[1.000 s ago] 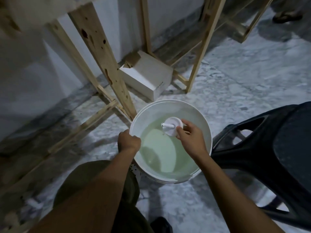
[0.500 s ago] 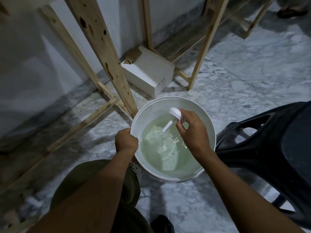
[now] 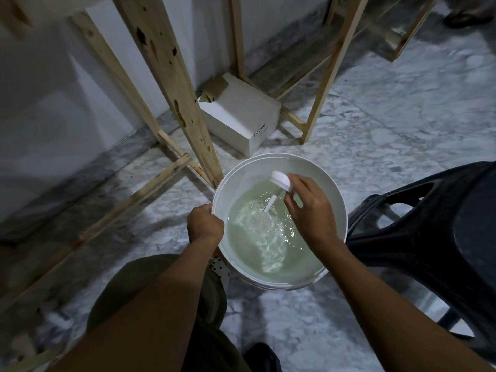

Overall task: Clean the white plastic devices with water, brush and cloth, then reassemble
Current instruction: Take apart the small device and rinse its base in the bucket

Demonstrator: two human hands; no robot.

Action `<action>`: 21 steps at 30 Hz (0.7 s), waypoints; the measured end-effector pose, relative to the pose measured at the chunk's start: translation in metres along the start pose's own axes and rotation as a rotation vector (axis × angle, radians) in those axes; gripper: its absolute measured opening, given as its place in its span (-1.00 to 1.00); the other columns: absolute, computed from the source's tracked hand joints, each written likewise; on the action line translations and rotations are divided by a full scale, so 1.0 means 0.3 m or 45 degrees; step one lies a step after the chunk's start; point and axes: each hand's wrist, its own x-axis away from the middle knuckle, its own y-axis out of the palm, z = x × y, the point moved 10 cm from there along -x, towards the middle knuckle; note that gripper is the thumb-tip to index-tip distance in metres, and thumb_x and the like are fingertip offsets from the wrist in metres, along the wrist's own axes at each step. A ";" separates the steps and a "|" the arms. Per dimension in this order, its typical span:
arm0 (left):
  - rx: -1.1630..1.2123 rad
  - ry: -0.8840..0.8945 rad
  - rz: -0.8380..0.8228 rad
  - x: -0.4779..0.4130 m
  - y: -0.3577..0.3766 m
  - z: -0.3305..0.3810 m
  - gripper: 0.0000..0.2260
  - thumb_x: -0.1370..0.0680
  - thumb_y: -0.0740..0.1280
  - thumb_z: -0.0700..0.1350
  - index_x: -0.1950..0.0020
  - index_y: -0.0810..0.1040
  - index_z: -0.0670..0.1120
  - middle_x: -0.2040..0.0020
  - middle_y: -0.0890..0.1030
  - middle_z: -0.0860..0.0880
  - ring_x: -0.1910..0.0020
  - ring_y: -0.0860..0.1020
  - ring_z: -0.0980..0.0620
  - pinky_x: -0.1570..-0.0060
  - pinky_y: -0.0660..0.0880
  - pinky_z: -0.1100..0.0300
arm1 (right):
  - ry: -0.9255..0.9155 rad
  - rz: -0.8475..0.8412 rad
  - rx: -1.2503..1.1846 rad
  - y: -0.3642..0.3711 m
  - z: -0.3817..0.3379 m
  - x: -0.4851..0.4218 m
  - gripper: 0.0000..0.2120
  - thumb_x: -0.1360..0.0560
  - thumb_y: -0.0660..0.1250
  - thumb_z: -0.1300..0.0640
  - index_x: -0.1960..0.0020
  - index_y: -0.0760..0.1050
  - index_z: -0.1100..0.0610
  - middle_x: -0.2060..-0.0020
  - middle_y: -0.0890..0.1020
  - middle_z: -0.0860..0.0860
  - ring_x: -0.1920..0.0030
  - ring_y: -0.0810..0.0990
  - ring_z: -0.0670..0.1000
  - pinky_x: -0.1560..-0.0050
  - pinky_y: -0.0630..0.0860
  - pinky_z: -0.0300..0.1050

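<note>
Both hands are working at the white bucket point(image 3: 241, 181): the left hand point(image 3: 205, 224) is gripping its left rim, fingers curled over the edge, while the right hand point(image 3: 311, 210) is pinching the white plastic device point(image 3: 280, 181) by its round cap, stem slanting down toward the rippling water point(image 3: 268, 242). Rinsing appears to be under way; brushing, wiping and reassembly are looking undone. A wooden frame leg point(image 3: 171, 84) is crowding the bucket's far left, a black stool point(image 3: 429, 224) its right; only upward is room lying open.
</note>
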 end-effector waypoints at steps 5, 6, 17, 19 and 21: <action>-0.005 0.011 0.001 0.001 -0.003 0.002 -0.66 -0.51 0.19 -0.40 -0.17 0.64 -0.21 -0.06 0.66 -0.22 0.07 0.58 -0.18 0.09 0.49 0.13 | 0.033 0.043 -0.020 -0.008 -0.021 0.020 -0.66 -0.48 0.38 0.29 -0.25 0.57 0.23 -0.09 0.63 0.10 -0.07 0.61 0.10 -0.05 0.53 -0.13; 0.000 0.008 -0.001 0.000 -0.003 0.000 -0.66 -0.51 0.19 -0.40 -0.17 0.64 -0.20 -0.06 0.66 -0.22 0.08 0.57 -0.16 0.09 0.51 0.12 | 0.031 0.065 -0.034 -0.016 -0.029 0.024 -0.67 -0.49 0.35 0.27 -0.25 0.57 0.24 -0.09 0.63 0.11 -0.07 0.61 0.10 -0.06 0.53 -0.13; -0.025 0.021 -0.008 0.009 -0.006 0.008 -0.67 -0.53 0.18 -0.39 -0.17 0.64 -0.20 -0.08 0.66 -0.22 0.03 0.58 -0.20 0.10 0.45 0.14 | 0.122 0.192 -0.130 -0.049 -0.056 0.071 -0.64 -0.47 0.37 0.37 -0.26 0.55 0.27 -0.10 0.61 0.13 -0.09 0.60 0.11 -0.12 0.52 -0.11; -0.034 0.016 -0.014 0.006 -0.003 0.006 -0.67 -0.53 0.18 -0.39 -0.16 0.64 -0.19 -0.06 0.66 -0.22 0.10 0.54 -0.15 0.13 0.45 0.13 | 0.131 0.204 -0.135 -0.056 -0.059 0.071 -0.63 -0.46 0.38 0.39 -0.26 0.56 0.28 -0.09 0.61 0.13 -0.09 0.60 0.10 -0.13 0.51 -0.12; -0.032 0.016 -0.016 0.006 -0.005 0.004 -0.67 -0.53 0.19 -0.38 -0.17 0.64 -0.19 -0.06 0.66 -0.22 0.09 0.56 -0.16 0.14 0.45 0.13 | 0.139 0.202 -0.148 -0.053 -0.063 0.071 -0.63 -0.45 0.39 0.40 -0.25 0.56 0.27 -0.09 0.61 0.12 -0.09 0.60 0.08 -0.14 0.48 -0.19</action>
